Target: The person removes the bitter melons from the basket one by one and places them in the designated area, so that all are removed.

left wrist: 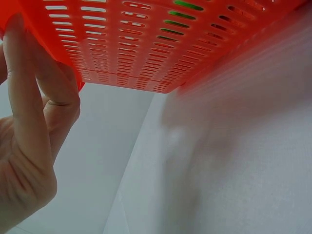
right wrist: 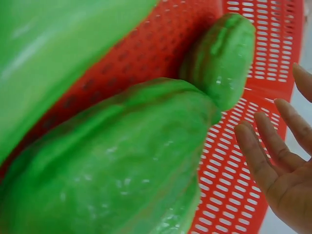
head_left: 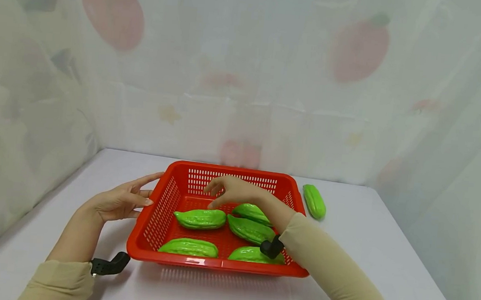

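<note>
A red plastic basket [head_left: 219, 263] with slotted walls stands on the table, holding several green bitter melons. My left hand [head_left: 119, 201] holds the basket's left rim from outside, its fingers against the rim's edge in the left wrist view. Over the inside of the basket hovers my right hand [head_left: 233, 190], fingers loosely bent with nothing in them. Just below its fingertips lies one bitter melon [head_left: 201, 219]. Others lie beside the forearm: a darker bitter melon [head_left: 249, 230] and a lighter bitter melon [head_left: 252, 212] behind it. The right wrist view shows spread fingers [right wrist: 251, 151] near the slotted wall.
Outside the basket, to its right, a single bitter melon [head_left: 314, 201] lies on the white table [head_left: 357, 234]. Two more bitter melons sit along the basket's front wall, one left [head_left: 190, 247] and one right [head_left: 251, 254]. A printed curtain [head_left: 271, 77] hangs behind.
</note>
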The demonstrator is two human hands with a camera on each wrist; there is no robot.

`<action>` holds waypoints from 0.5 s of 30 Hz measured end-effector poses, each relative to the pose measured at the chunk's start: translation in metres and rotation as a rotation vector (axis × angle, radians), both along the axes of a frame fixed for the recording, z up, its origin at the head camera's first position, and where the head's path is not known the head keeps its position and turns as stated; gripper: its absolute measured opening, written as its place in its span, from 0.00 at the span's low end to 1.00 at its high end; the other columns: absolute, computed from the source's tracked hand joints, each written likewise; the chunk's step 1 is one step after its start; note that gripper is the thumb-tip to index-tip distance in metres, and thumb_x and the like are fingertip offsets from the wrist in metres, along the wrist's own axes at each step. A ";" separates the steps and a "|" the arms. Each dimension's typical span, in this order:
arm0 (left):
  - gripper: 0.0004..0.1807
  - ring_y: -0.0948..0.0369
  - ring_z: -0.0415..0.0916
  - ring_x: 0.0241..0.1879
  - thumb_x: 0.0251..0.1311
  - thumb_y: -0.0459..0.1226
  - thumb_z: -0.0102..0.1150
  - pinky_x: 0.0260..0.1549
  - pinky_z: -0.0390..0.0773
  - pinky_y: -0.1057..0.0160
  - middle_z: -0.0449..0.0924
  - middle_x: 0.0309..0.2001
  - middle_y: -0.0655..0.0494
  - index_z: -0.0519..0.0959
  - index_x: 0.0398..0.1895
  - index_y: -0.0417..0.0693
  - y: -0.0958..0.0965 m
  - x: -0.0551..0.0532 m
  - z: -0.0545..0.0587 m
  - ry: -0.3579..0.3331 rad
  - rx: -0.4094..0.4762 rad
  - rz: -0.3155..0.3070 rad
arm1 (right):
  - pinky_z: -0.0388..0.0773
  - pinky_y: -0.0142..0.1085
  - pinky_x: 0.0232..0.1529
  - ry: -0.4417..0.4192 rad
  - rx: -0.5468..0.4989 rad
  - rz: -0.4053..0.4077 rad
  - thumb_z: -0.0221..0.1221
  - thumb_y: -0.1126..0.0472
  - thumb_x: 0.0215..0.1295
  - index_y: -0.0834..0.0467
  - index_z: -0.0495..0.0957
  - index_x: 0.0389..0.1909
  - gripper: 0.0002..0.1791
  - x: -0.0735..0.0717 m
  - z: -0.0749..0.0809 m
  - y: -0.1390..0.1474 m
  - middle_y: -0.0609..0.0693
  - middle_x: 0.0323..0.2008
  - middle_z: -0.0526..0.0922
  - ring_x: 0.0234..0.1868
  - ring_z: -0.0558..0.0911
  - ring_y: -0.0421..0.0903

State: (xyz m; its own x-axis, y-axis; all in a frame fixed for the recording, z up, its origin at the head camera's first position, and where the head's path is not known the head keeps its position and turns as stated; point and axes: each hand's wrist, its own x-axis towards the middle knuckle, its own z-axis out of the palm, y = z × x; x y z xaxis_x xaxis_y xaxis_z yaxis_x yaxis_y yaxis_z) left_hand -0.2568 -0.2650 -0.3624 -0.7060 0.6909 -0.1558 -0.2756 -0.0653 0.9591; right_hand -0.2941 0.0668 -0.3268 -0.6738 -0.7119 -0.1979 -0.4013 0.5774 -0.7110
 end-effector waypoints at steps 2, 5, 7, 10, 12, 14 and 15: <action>0.44 0.63 0.84 0.48 0.69 0.27 0.46 0.48 0.86 0.57 0.82 0.54 0.59 0.36 0.79 0.59 0.000 0.000 0.000 0.001 0.002 -0.004 | 0.77 0.42 0.61 0.002 0.018 0.001 0.68 0.56 0.60 0.58 0.74 0.62 0.29 0.000 -0.003 -0.001 0.57 0.62 0.78 0.65 0.75 0.52; 0.44 0.63 0.84 0.48 0.68 0.27 0.45 0.48 0.86 0.58 0.82 0.54 0.59 0.36 0.79 0.59 0.000 -0.001 -0.001 0.001 0.008 -0.008 | 0.77 0.43 0.61 -0.001 0.039 0.014 0.68 0.57 0.60 0.58 0.74 0.62 0.29 -0.002 -0.009 -0.002 0.58 0.62 0.78 0.65 0.75 0.53; 0.43 0.62 0.84 0.48 0.69 0.27 0.45 0.48 0.86 0.58 0.82 0.54 0.59 0.36 0.79 0.59 -0.001 -0.001 -0.002 0.001 0.008 -0.009 | 0.78 0.42 0.59 -0.005 0.055 0.030 0.68 0.57 0.59 0.58 0.74 0.63 0.30 -0.002 -0.012 -0.002 0.58 0.62 0.78 0.65 0.75 0.53; 0.43 0.62 0.84 0.48 0.69 0.27 0.45 0.48 0.86 0.58 0.82 0.54 0.59 0.36 0.79 0.59 -0.001 -0.001 -0.002 0.000 0.005 -0.006 | 0.79 0.40 0.56 -0.002 0.082 0.055 0.68 0.57 0.59 0.58 0.74 0.63 0.31 -0.002 -0.014 -0.002 0.58 0.62 0.78 0.65 0.76 0.53; 0.43 0.62 0.84 0.48 0.69 0.28 0.45 0.48 0.86 0.57 0.82 0.54 0.59 0.36 0.79 0.58 -0.001 -0.001 -0.003 0.001 0.000 -0.001 | 0.79 0.38 0.55 0.002 0.098 0.070 0.69 0.57 0.59 0.57 0.73 0.63 0.31 -0.001 -0.014 -0.002 0.58 0.62 0.78 0.65 0.76 0.52; 0.44 0.62 0.84 0.48 0.68 0.28 0.45 0.47 0.86 0.57 0.82 0.54 0.59 0.36 0.79 0.58 -0.001 -0.001 -0.003 0.002 -0.003 0.002 | 0.79 0.39 0.56 0.005 0.106 0.079 0.69 0.58 0.58 0.57 0.73 0.63 0.31 0.001 -0.014 -0.003 0.58 0.62 0.78 0.65 0.76 0.53; 0.44 0.62 0.84 0.48 0.68 0.28 0.45 0.47 0.86 0.57 0.82 0.54 0.59 0.36 0.79 0.59 -0.001 -0.001 -0.003 0.002 -0.004 0.003 | 0.79 0.39 0.56 0.006 0.108 0.083 0.69 0.58 0.58 0.57 0.73 0.63 0.31 0.001 -0.014 -0.003 0.58 0.62 0.78 0.65 0.76 0.53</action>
